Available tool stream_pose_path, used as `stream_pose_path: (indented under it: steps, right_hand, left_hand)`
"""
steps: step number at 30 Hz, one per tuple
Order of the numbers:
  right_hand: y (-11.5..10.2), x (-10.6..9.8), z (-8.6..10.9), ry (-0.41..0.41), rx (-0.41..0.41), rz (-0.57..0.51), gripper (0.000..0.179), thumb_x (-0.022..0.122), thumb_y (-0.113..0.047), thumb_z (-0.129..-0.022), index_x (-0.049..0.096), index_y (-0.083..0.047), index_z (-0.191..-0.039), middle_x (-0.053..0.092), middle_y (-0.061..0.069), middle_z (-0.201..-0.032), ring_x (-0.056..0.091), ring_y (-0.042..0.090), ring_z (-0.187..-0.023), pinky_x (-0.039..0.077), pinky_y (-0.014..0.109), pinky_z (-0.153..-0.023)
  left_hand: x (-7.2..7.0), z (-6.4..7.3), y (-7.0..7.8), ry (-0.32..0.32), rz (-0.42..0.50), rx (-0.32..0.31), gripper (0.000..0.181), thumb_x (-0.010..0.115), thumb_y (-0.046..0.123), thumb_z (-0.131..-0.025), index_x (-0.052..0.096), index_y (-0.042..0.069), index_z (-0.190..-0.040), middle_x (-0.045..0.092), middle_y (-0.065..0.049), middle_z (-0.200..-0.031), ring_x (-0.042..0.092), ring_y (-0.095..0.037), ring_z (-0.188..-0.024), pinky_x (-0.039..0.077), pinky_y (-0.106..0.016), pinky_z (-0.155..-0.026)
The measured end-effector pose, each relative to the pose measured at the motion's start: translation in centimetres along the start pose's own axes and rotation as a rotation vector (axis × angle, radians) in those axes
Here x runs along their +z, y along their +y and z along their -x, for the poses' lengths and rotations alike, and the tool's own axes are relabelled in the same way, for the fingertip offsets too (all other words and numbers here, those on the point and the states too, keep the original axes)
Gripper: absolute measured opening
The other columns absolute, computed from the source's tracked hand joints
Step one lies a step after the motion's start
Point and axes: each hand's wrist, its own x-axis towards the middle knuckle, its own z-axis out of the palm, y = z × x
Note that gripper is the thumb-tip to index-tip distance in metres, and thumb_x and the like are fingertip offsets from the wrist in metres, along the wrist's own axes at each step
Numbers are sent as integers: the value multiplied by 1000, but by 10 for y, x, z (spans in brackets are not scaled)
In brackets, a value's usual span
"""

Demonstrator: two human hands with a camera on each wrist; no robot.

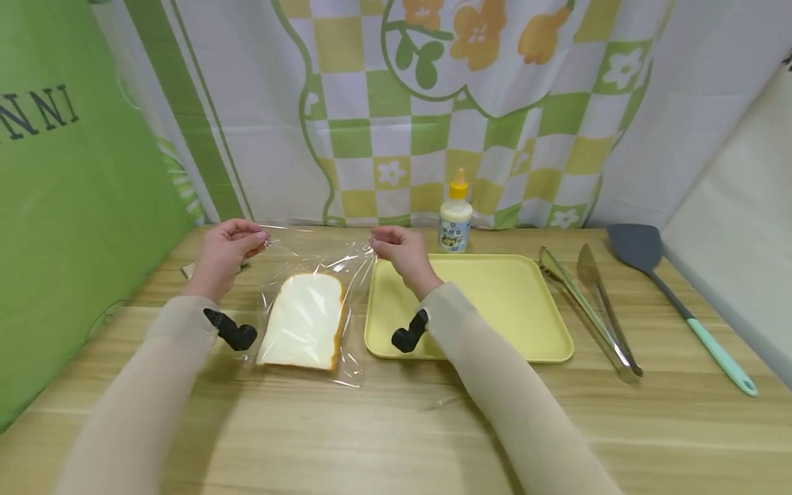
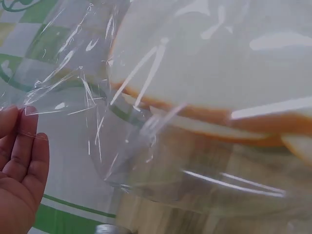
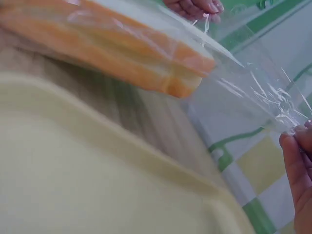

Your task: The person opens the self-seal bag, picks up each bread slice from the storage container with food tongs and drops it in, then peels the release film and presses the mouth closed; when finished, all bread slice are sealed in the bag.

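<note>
Slices of white bread (image 1: 304, 322) with a brown crust lie inside a clear plastic bag (image 1: 353, 368) on the table, left of the yellow tray. My left hand (image 1: 224, 253) pinches the bag's far left corner between thumb and fingers. At the far right corner, my right hand (image 1: 405, 254) pinches the film the same way. The film is stretched between both hands above the bread's far edge. In the left wrist view more than one bread slice (image 2: 204, 117) shows through the film. The right wrist view shows the stacked bread's crust (image 3: 112, 46) side-on.
A yellow tray (image 1: 495, 302) lies under my right forearm. Behind it stands a squeeze bottle (image 1: 455, 220) with a yellow cap. Metal tongs (image 1: 588, 309) and a spatula (image 1: 640, 251) with a mint handle lie to the right. Patterned cloth (image 1: 396, 151) hangs at the back.
</note>
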Motion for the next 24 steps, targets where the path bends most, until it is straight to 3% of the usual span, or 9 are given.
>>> stream_pose_path:
  steps: [4,8,12,18,22,24]
  right_hand:
    - [21,-3,-2,25,47,50,31,58,8,-85,57,9,-115,60,25,-115,61,32,-103,53,28,-83]
    - [39,-5,0,47,93,138,29,59,9,-83,62,6,-111,64,21,-111,62,27,-100,52,25,-81]
    - [48,-4,3,63,121,185,31,59,10,-80,64,4,-110,66,19,-107,62,24,-96,51,24,-77]
    - [47,0,4,74,123,196,38,57,15,-76,63,4,-112,65,20,-107,62,27,-97,51,24,-76]
    - [45,-1,4,67,164,201,40,58,13,-79,58,4,-119,63,21,-112,59,29,-103,51,28,-83]
    - [40,-6,5,58,187,235,42,58,8,-82,54,3,-124,61,20,-117,57,28,-108,49,30,-89]
  left_hand:
    - [-1,-9,-17,-33,-158,-79,7,57,-1,-89,56,2,-95,67,9,-79,64,-3,-76,52,-18,-77]
    - [-3,-14,-33,-71,-265,-140,9,54,-4,-90,51,-1,-97,65,12,-80,63,-1,-78,51,-25,-86]
    - [-5,-15,-43,-78,-268,-180,11,52,-7,-90,49,-2,-99,64,12,-81,62,-1,-79,48,-29,-91]
    - [-6,-14,-48,-60,-257,-171,14,52,-8,-89,50,0,-100,65,13,-84,63,-2,-82,49,-26,-89]
    - [-6,-14,-49,-43,-278,-180,20,55,-5,-89,51,-1,-108,65,5,-94,63,-2,-85,47,-28,-92]
    - [-6,-12,-46,-32,-345,-182,27,57,0,-89,50,-2,-116,63,-3,-105,61,-3,-89,45,-31,-95]
